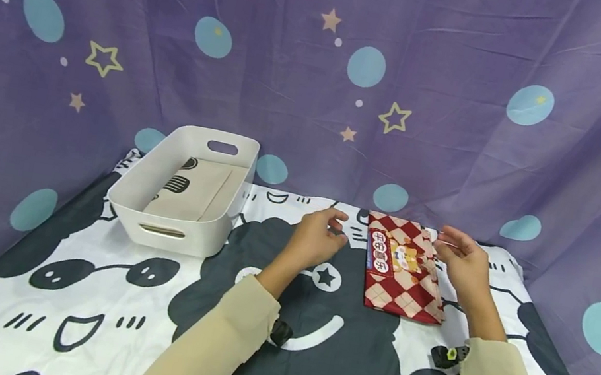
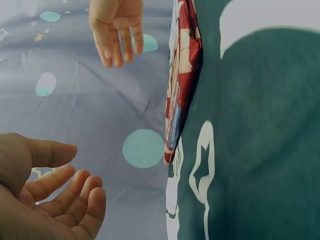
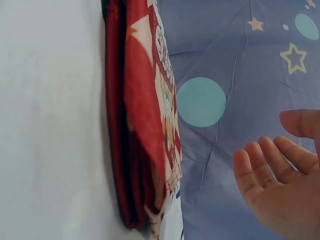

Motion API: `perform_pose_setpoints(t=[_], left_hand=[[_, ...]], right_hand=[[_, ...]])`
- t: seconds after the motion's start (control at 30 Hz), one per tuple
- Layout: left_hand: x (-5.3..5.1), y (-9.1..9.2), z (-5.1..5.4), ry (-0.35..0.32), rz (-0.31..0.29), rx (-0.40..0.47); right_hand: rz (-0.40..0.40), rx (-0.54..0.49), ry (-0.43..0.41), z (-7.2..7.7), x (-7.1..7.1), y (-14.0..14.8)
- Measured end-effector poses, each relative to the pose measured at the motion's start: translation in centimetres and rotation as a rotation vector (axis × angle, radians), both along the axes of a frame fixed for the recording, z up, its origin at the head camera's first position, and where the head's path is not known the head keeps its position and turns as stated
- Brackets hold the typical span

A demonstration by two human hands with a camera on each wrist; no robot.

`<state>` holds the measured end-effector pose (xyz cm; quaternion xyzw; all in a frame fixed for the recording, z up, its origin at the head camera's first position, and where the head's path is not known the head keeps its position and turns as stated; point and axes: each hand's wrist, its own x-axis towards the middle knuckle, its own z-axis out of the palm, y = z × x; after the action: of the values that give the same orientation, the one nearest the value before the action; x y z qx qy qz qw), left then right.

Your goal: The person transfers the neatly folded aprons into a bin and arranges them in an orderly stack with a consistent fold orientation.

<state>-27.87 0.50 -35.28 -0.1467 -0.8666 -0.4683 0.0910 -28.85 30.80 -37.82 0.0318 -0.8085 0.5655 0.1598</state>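
Observation:
A folded red-and-cream diamond-patterned cloth piece (image 1: pixel 405 270), with a cartoon animal and a lettered label on its face, lies flat on the bed cover. My left hand (image 1: pixel 315 238) hovers to its left, fingers loosely bent and holding nothing. On the other side, my right hand (image 1: pixel 463 264) is by the cloth's right edge, palm turned inward and fingers relaxed. In the right wrist view the folded layers of the cloth (image 3: pixel 142 115) show edge-on, apart from the right hand (image 3: pixel 282 175). The left wrist view shows a gap between the left hand (image 2: pixel 55 190) and the cloth (image 2: pixel 182 75).
A white plastic basket (image 1: pixel 122 203) with handle slots stands at the left, holding a folded beige cloth (image 1: pixel 197 189) with dark prints. Beneath everything is a black-and-white cartoon sheet (image 1: pixel 132 319). A purple curtain (image 1: pixel 283 77) with stars and dots hangs behind.

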Motion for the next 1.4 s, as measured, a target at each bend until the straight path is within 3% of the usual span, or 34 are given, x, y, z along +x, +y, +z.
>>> perform_pose_setpoints(t=[0.43,0.67,0.93,1.17,1.4], left_hand=[[-0.4,2.6,-0.8,-0.061,-0.015,0.000],[-0.9,4.1,-2.0,-0.109,-0.020,-0.012],[-1.5,5.8,-3.4,-0.237,-0.010,0.026],[-1.5,6.6,-4.1,-0.289,-0.020,0.030],[-1.5,6.7,-4.3,-0.354,-0.043,0.053]], right_hand=[[-0.030,0.025,-0.098,-1.1,-0.4,0.9],[-0.037,0.067,-0.164,-1.0,-0.4,1.5],[-0.009,0.115,-0.237,-1.2,-0.3,2.0],[0.023,0.175,-0.346,-1.5,-0.5,2.1],[0.049,0.228,-0.398,-1.7,-0.5,2.4]])
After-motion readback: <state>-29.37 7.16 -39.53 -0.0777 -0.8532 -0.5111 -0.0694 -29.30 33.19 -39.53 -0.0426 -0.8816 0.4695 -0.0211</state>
